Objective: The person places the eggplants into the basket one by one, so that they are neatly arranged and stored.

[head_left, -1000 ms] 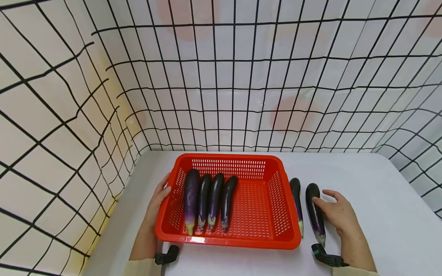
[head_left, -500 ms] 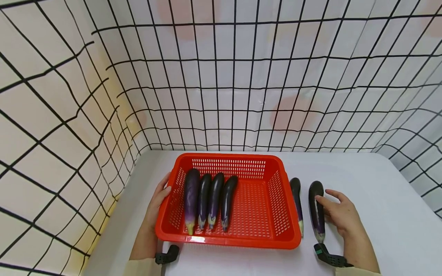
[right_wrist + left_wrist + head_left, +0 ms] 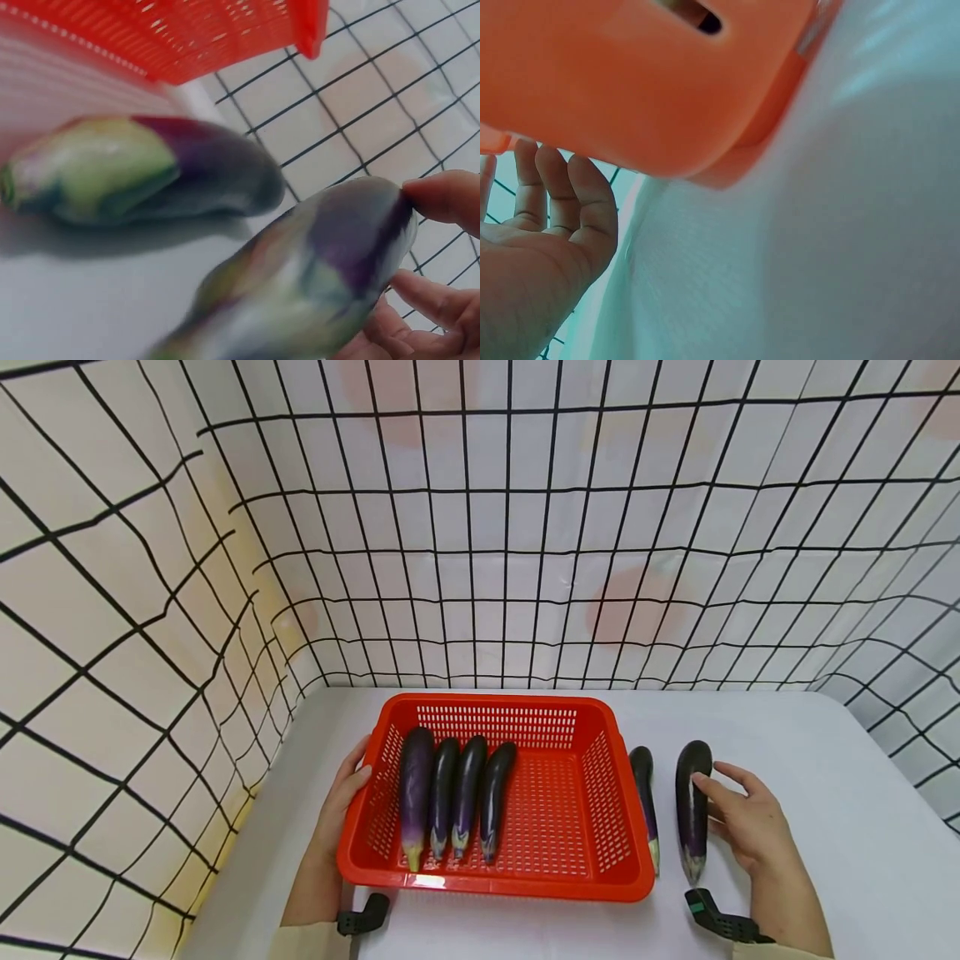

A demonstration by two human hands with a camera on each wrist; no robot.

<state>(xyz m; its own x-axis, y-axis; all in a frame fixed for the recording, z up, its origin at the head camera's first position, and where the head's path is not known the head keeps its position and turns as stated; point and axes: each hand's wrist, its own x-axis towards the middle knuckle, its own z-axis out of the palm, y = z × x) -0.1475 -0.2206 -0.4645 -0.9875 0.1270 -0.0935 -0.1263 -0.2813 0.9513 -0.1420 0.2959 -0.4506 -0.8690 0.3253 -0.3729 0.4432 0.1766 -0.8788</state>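
My right hand (image 3: 750,827) pinches a dark purple eggplant (image 3: 692,827), thumb on its near side and fingers on the other. In the right wrist view this eggplant (image 3: 330,262) slants stem end toward the camera, with the thumb (image 3: 446,196) against it. Another eggplant (image 3: 644,802) lies beside the basket's right wall, partly hidden by the rim. Several eggplants (image 3: 468,802) lie side by side in the left half of the red plastic basket (image 3: 495,889). At the basket's left side, my left hand (image 3: 341,802) grips the rim; its fingers (image 3: 592,191) reach under the edge.
A white-covered table (image 3: 810,760) carries the basket. Black wire mesh (image 3: 525,552) rises behind and along both sides, with white sheeting behind it. Bare basket floor (image 3: 543,810) shows right of the eggplants inside.
My right hand has shifted slightly right and farther from me, carrying its eggplant away from the one beside the basket. My left hand and the basket have stayed put.
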